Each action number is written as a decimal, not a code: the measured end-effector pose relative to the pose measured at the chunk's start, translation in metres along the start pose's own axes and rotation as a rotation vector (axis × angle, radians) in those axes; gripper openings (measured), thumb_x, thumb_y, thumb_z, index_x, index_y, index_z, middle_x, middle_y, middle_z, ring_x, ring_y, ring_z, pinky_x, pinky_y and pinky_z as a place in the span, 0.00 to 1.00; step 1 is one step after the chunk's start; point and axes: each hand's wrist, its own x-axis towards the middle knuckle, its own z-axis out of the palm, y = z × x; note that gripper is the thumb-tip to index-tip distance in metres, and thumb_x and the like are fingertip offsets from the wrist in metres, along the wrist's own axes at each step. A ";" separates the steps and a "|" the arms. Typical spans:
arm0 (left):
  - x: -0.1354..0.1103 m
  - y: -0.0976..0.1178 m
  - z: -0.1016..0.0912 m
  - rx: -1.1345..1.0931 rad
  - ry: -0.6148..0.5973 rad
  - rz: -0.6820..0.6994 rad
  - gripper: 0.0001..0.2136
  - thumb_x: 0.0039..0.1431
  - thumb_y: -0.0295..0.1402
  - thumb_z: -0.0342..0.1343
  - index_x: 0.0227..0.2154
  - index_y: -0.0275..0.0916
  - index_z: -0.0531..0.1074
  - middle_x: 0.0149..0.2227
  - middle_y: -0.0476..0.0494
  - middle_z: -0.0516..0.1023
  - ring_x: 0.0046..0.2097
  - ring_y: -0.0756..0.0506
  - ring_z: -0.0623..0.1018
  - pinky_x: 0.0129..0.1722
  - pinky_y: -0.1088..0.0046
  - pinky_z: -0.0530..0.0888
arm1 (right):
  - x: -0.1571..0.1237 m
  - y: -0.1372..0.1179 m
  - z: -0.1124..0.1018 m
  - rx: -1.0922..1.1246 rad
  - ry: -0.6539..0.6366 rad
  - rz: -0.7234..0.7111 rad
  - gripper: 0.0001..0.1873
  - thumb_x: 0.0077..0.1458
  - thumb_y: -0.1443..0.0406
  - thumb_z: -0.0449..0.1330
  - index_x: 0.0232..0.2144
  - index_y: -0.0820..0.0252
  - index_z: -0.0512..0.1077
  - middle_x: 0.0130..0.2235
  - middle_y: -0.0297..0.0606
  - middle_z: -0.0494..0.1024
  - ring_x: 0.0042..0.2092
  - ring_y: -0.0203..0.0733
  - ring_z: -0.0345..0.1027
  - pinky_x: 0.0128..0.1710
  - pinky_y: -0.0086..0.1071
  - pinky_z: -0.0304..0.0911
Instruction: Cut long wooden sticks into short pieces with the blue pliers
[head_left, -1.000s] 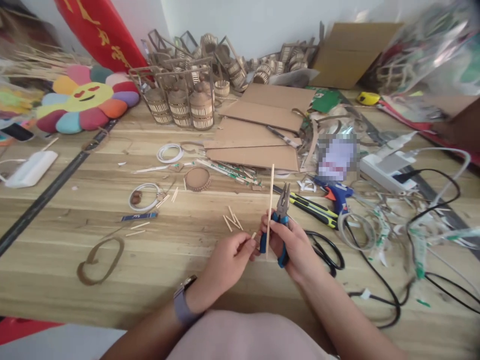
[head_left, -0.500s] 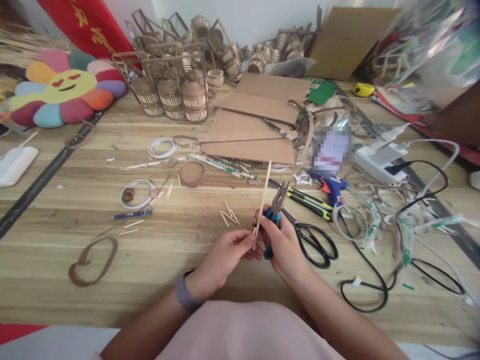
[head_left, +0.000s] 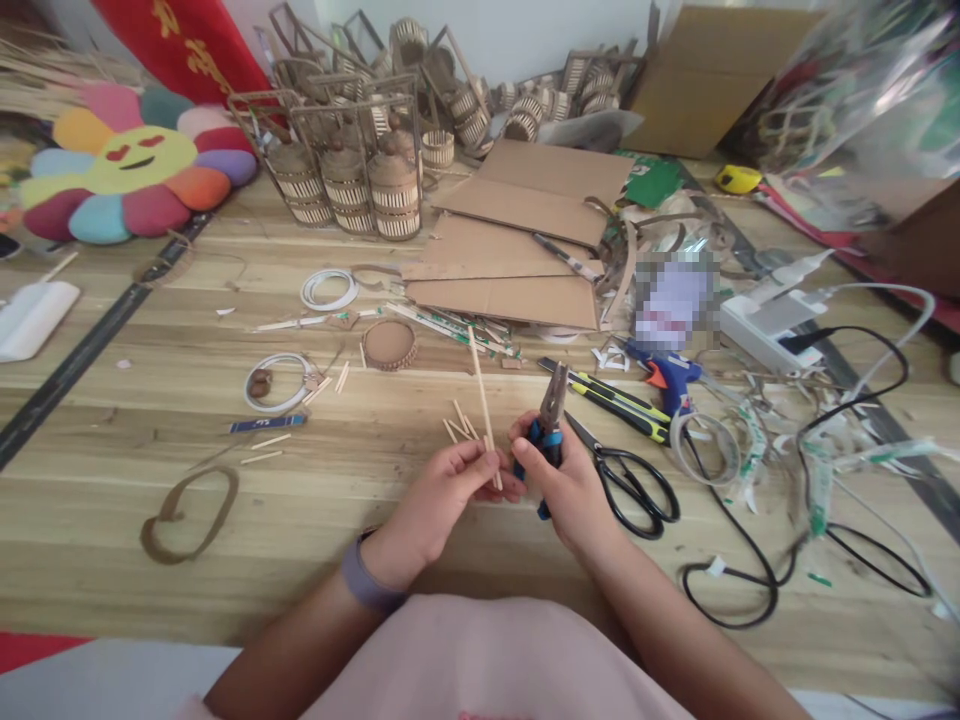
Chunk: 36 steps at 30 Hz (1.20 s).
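Observation:
Between the thumb and fingers of my left hand (head_left: 457, 490) is a thin pale wooden stick (head_left: 478, 378), its long end pointing up and slightly left. A shorter stick piece seems to lie against its lower end. My right hand (head_left: 559, 470) is wrapped round pliers (head_left: 553, 400) with blue and black handles; their jaws point up and look closed. The two hands are close together, low over the wooden table. Several short cut sticks (head_left: 459, 422) lie just beyond my left hand. Black-handled scissors (head_left: 637, 490) rest right of my right hand.
Utility knives (head_left: 622, 405), a blue glue gun (head_left: 671, 375), a tape roll (head_left: 705, 450) and black cable (head_left: 772, 590) lie to the right. Cardboard sheets (head_left: 510, 255) and a round woven base (head_left: 390, 343) are ahead. Small bamboo lanterns (head_left: 394, 195) stand at the back left.
The stick has swung from leaning right, close against the pliers, to leaning left. My hands have moved slightly apart, with the left going left. The view has shifted a little.

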 end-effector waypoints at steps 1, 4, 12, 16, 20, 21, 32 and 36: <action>0.000 0.001 -0.002 -0.031 0.048 0.003 0.15 0.51 0.44 0.61 0.28 0.36 0.72 0.27 0.47 0.76 0.33 0.48 0.75 0.39 0.71 0.69 | 0.000 0.000 -0.003 -0.081 -0.014 -0.044 0.15 0.48 0.57 0.64 0.34 0.57 0.65 0.31 0.31 0.69 0.29 0.34 0.64 0.29 0.28 0.65; 0.001 0.005 -0.007 -0.098 0.142 0.012 0.14 0.50 0.42 0.63 0.30 0.36 0.73 0.28 0.47 0.77 0.33 0.48 0.74 0.38 0.73 0.69 | -0.002 -0.003 -0.006 -0.265 -0.076 -0.084 0.20 0.44 0.57 0.67 0.36 0.57 0.64 0.32 0.33 0.69 0.32 0.37 0.65 0.33 0.31 0.64; -0.003 0.004 0.003 -0.150 0.075 0.016 0.13 0.48 0.41 0.64 0.27 0.36 0.72 0.26 0.48 0.75 0.32 0.48 0.75 0.36 0.74 0.69 | -0.007 -0.006 0.001 -0.426 -0.061 -0.089 0.22 0.42 0.57 0.67 0.36 0.57 0.63 0.35 0.37 0.71 0.35 0.42 0.67 0.38 0.37 0.65; -0.004 0.004 0.003 -0.131 0.083 0.035 0.12 0.49 0.41 0.63 0.27 0.36 0.73 0.25 0.48 0.76 0.32 0.48 0.75 0.37 0.73 0.69 | -0.006 -0.007 -0.001 -0.427 -0.060 -0.084 0.22 0.41 0.57 0.68 0.35 0.57 0.64 0.35 0.37 0.71 0.35 0.42 0.65 0.38 0.38 0.63; -0.005 0.009 -0.005 -0.056 0.202 0.131 0.12 0.51 0.43 0.62 0.28 0.38 0.74 0.29 0.47 0.78 0.35 0.48 0.74 0.39 0.74 0.68 | -0.003 -0.014 -0.006 -0.190 -0.147 0.066 0.24 0.39 0.54 0.70 0.34 0.57 0.66 0.31 0.33 0.70 0.32 0.38 0.64 0.34 0.33 0.62; -0.006 0.011 -0.007 -0.024 0.230 0.162 0.12 0.52 0.43 0.61 0.27 0.38 0.75 0.32 0.46 0.79 0.37 0.48 0.75 0.41 0.74 0.68 | -0.003 -0.015 -0.008 -0.073 -0.205 0.136 0.25 0.39 0.53 0.70 0.34 0.58 0.66 0.30 0.32 0.69 0.31 0.37 0.63 0.32 0.32 0.61; -0.007 0.012 -0.001 -0.027 -0.062 0.060 0.12 0.51 0.41 0.62 0.28 0.35 0.73 0.45 0.42 0.76 0.19 0.53 0.73 0.16 0.73 0.73 | -0.010 -0.002 -0.005 0.466 -0.614 0.554 0.26 0.39 0.51 0.71 0.30 0.64 0.68 0.26 0.33 0.74 0.25 0.32 0.66 0.25 0.26 0.60; -0.007 0.016 -0.005 0.011 0.052 0.129 0.12 0.50 0.41 0.63 0.27 0.36 0.77 0.43 0.41 0.78 0.28 0.48 0.77 0.22 0.75 0.74 | -0.012 -0.005 -0.003 0.402 -0.619 0.533 0.21 0.45 0.54 0.69 0.35 0.64 0.70 0.30 0.36 0.74 0.29 0.33 0.68 0.27 0.27 0.62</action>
